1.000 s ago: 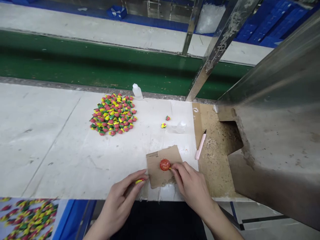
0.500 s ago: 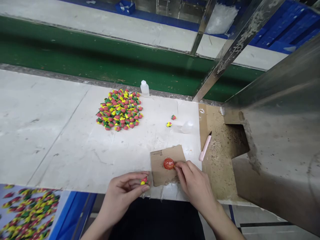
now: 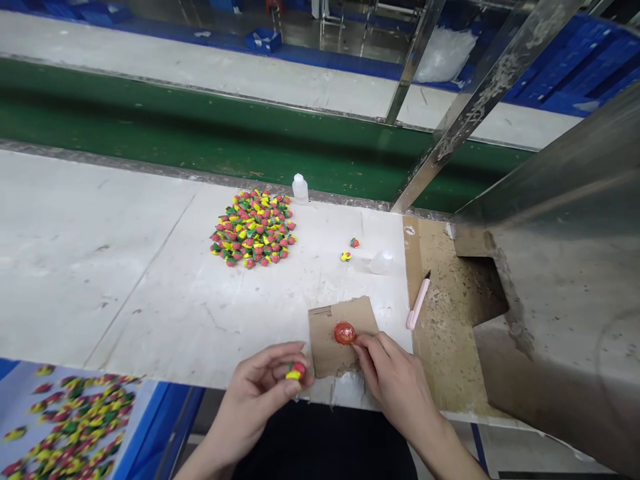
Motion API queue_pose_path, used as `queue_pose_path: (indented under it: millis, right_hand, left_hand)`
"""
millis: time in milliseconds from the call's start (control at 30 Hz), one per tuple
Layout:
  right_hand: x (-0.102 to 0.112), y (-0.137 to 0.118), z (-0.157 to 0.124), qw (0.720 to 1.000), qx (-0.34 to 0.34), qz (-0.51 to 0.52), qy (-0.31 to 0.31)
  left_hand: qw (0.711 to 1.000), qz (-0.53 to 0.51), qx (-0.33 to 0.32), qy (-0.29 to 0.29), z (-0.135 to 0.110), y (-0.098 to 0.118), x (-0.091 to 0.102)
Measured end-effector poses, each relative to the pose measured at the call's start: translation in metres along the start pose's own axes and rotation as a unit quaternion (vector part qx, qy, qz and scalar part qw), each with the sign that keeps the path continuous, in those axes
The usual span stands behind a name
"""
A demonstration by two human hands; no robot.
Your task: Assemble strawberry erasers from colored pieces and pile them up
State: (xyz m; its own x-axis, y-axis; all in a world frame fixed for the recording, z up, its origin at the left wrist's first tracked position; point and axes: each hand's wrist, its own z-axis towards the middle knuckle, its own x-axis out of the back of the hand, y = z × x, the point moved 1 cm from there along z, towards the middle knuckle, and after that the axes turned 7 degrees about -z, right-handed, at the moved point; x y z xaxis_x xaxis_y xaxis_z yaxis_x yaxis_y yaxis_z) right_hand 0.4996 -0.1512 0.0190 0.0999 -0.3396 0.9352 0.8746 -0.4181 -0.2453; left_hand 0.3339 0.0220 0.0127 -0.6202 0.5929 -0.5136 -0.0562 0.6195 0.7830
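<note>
Overall, the white worktop [image 3: 125,280] carried a cardboard scrap [image 3: 327,357] at its near edge, and this scrap served as the reference. A glossy red blob [image 3: 345,333] sat on the scrap. The right hand [image 3: 395,380] rested at the scrap's right side, fingertips drawn together against the blob. Whether they gripped anything could not be determined. Just left of the scrap, the left hand [image 3: 260,393] clamped a small red-and-yellow piece [image 3: 295,371] between thumb and forefinger, above the worktop's near edge.

Beyond the scrap and leftward lay a pile [image 3: 254,228] of similar pieces, with a white bottle [image 3: 300,188] behind it. Two loose pieces [image 3: 345,256] lay straight beyond the scrap. A pink knife [image 3: 418,303] lay to its right on a brown board [image 3: 440,360]. A metal housing [image 3: 565,280] walled off the right. A green belt [image 3: 200,140] ran well beyond. The widest stretch of worktop ran left of the scrap, and a blue tray [image 3: 165,427] sat below-left.
</note>
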Motion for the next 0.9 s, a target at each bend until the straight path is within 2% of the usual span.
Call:
queue_pose_path:
  millis: [100, 200, 267, 333, 400, 467, 533, 667, 900]
  right_hand:
    - [0.02, -0.006, 0.001, 0.997, -0.022, 0.078, 0.006]
    - [0.049, -0.018, 0.002, 0.974, -0.049, 0.219, 0.011]
    - [0.063, -0.028, 0.002, 0.961, -0.028, 0.275, 0.011]
    - [0.072, -0.036, 0.002, 0.954, -0.002, 0.301, 0.019]
    - [0.076, -0.04, 0.0, 0.954, 0.011, 0.3, 0.019]
    - [0.077, -0.04, -0.002, 0.959, 0.016, 0.284, -0.006]
    - [0.079, -0.039, -0.003, 0.963, 0.019, 0.267, -0.028]
    - [0.081, -0.039, -0.002, 0.967, 0.037, 0.252, -0.014]
    - [0.079, -0.041, -0.007, 0.98, 0.053, 0.19, -0.031]
  left_hand:
    - [0.997, -0.053, 0.026, -0.04, -0.004, 0.005, -0.015]
    - [0.994, -0.075, 0.003, -0.08, -0.01, 0.011, -0.032]
    - [0.992, -0.08, -0.017, -0.096, -0.015, 0.014, -0.042]
    - [0.993, -0.066, -0.009, -0.094, -0.02, 0.015, -0.049]
    - [0.997, -0.05, 0.011, -0.062, -0.024, 0.016, -0.053]
    - [0.999, -0.028, 0.011, -0.037, -0.026, 0.017, -0.056]
    - [0.998, 0.012, -0.037, -0.043, -0.025, 0.02, -0.059]
    - [0.982, 0.108, -0.139, -0.065, -0.022, 0.024, -0.063]
    - [0.963, 0.19, -0.18, -0.058, -0.025, 0.024, -0.063]
